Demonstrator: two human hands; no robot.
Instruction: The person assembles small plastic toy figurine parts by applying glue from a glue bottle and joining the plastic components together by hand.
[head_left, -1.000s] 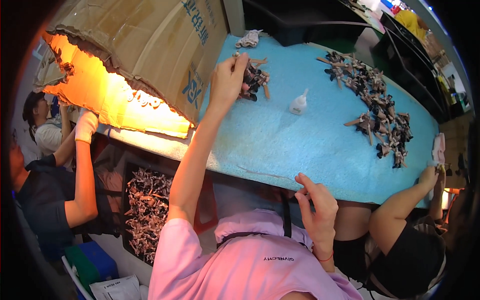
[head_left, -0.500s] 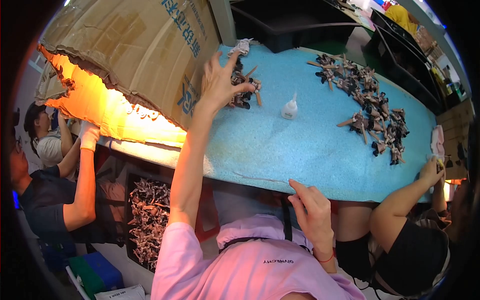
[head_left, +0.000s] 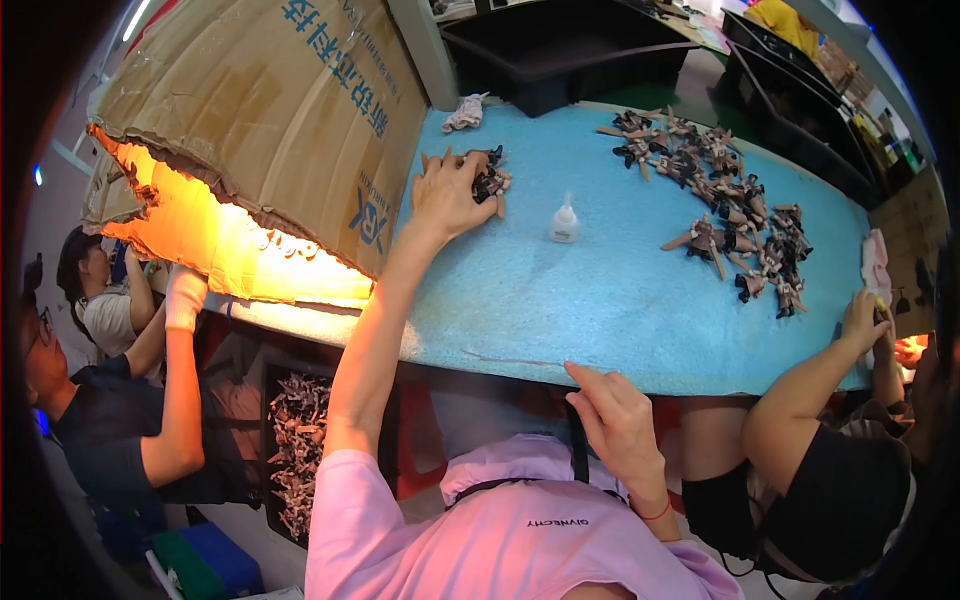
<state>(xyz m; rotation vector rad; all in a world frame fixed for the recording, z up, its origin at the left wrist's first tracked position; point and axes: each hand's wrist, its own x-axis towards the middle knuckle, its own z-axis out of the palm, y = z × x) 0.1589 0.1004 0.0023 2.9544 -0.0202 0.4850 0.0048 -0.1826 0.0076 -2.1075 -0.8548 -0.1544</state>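
Note:
My left hand [head_left: 448,195] has come down on a small cluster of doll-like figurines [head_left: 492,182] at the left of the blue tabletop [head_left: 480,300]. Its fingers curl over them, and the hand hides part of the cluster. My right hand [head_left: 615,415] hovers by the table's front edge, index finger reaching forward and thumb apart from it, with nothing visible between them. Between the figurine groups stands a small white squeeze bottle [head_left: 565,222] with a pointed nozzle. A larger heap of similar brown, black and white figurines [head_left: 735,205] spreads over the right side.
A large cardboard box [head_left: 270,130], torn and lit orange inside, borders the left. A crumpled white cloth [head_left: 465,113] lies behind my left hand. Black bins [head_left: 560,55] line the back. Below left, a crate holds many parts [head_left: 298,450]. Co-workers' arms [head_left: 180,400] flank me.
My left hand has lowered onto the figurine cluster, its spread fingers now curling over it. My right hand stays nearly in place. The view has shifted slightly.

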